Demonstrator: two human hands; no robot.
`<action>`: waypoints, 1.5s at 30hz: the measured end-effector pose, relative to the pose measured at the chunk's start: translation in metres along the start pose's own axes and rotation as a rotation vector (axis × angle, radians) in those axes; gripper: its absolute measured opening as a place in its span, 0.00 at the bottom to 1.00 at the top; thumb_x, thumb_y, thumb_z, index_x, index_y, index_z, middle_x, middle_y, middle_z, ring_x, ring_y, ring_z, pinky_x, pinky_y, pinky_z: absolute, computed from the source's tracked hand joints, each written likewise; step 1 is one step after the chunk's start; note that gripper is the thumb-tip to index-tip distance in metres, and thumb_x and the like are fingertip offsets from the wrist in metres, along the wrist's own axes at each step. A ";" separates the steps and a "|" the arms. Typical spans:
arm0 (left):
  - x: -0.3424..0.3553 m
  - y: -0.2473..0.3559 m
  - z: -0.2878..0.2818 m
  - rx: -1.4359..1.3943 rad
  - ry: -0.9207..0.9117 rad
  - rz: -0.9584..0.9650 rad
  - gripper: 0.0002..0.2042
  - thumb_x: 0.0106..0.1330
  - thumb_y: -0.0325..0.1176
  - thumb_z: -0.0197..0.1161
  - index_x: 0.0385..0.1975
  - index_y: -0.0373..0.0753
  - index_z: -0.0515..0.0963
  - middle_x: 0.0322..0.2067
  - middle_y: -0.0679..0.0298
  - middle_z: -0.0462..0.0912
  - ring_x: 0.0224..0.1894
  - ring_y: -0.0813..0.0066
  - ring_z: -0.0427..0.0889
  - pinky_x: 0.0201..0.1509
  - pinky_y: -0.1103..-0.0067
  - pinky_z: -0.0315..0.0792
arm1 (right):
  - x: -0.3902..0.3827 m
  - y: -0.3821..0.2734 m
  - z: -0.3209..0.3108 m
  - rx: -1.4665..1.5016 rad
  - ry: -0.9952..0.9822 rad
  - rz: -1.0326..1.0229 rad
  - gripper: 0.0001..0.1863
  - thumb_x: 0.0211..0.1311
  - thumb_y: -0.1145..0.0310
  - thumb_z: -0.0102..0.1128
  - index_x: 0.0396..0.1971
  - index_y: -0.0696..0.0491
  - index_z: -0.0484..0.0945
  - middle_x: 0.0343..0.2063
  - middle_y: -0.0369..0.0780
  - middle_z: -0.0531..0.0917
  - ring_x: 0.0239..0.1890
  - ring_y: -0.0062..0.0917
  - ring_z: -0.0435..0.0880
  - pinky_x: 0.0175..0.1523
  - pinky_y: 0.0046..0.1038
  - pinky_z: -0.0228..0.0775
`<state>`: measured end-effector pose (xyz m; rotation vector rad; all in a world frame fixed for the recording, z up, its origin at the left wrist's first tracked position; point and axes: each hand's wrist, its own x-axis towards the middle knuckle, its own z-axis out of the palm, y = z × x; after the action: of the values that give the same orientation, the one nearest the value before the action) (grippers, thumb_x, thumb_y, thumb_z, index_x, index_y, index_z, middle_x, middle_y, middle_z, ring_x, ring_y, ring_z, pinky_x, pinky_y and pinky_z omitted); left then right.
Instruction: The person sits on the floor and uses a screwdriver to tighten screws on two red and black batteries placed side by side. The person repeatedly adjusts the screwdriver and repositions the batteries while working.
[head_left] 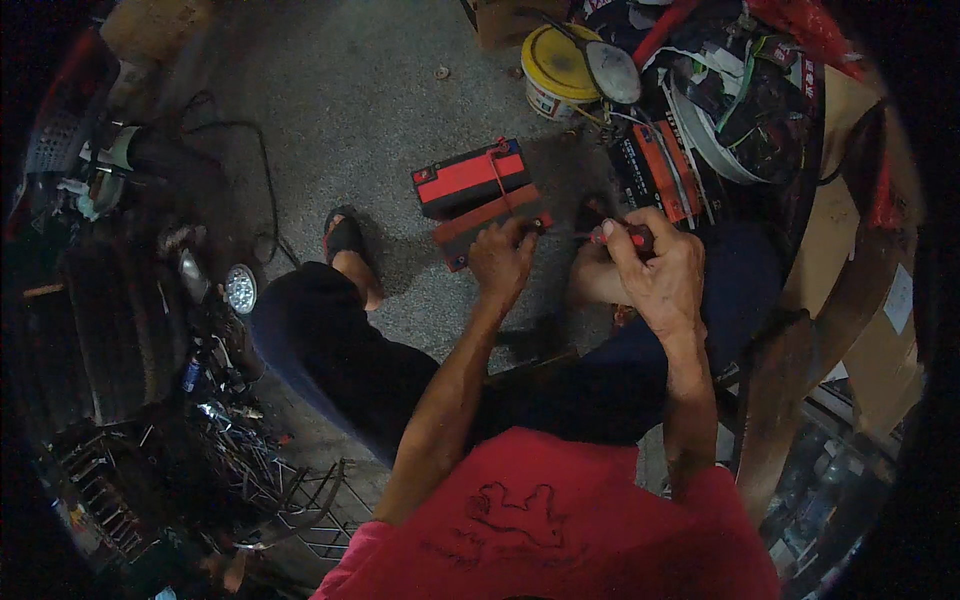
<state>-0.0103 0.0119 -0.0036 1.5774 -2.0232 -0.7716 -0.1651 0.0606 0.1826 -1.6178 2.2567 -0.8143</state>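
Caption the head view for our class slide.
Left hand at a boxy battery, right hand gripping a red-handled tool.

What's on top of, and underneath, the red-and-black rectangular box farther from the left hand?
A thin red cord crosses the top of the red-and-black rectangular box, towards its right end. What lies underneath can't be seen; the box covers it.

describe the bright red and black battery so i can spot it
On the grey floor, by the left hand, find the farther battery of the pair. Unlike the nearer battery, with its dull reddish-brown band, it has a bright red one.
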 end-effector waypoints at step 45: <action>0.008 0.002 0.007 -0.025 0.068 0.119 0.06 0.51 0.33 0.64 0.29 0.46 0.82 0.27 0.63 0.76 0.35 0.63 0.76 0.38 0.68 0.62 | 0.008 -0.011 0.013 -0.062 -0.272 -0.210 0.09 0.56 0.69 0.57 0.33 0.57 0.72 0.27 0.47 0.80 0.29 0.43 0.80 0.33 0.39 0.70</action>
<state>-0.0182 0.0060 -0.0079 1.4358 -2.0294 -0.6870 -0.1528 0.0471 0.1791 -1.8901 1.9671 -0.5341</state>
